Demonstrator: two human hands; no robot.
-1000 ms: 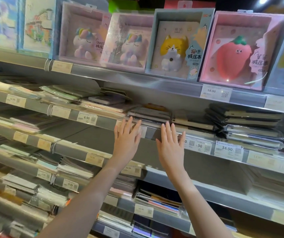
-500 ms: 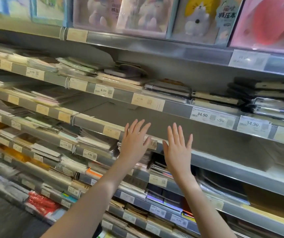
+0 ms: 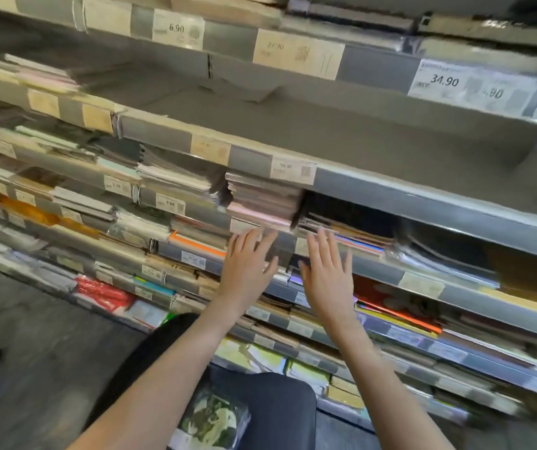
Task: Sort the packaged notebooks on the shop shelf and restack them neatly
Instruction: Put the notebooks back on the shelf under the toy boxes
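In front of the tiered shop shelf (image 3: 390, 196), both your bare hands are raised side by side, backs toward you, fingers pointing to 12 o'clock. Your left hand (image 3: 247, 267) has its fingers straight and slightly spread, holding nothing; its fingertips reach the grey front rail just under the pinkish stack of packaged notebooks (image 3: 264, 199), though the blur hides whether they touch the lowest pack. Your right hand (image 3: 329, 274) is likewise flat and apart-fingered, its grip on nothing, with fingertips at the rail below the low multicoloured stack (image 3: 351, 237), which sits at 3 o'clock from the pinkish one on the same tier.

The pinkish stack stands fairly square, taller than its neighbours. At 9 o'clock from it lies a pale stack (image 3: 176, 177) in clear wrap, its edges uneven. Farther toward 9 o'clock, an orange-edged pack (image 3: 195, 243) lies on the tier below, near your left hand.

At 1 o'clock, high up, a price label (image 3: 444, 81) reads 34.90; another label (image 3: 176, 27) at 11 o'clock reads 6.90. The tier directly above the pinkish stack shows a bare grey board. At 6 o'clock, between your forearms, a wrapped pack with a green and white pattern (image 3: 212, 420) rests against your dark-clothed lap. The whole view is motion-blurred.
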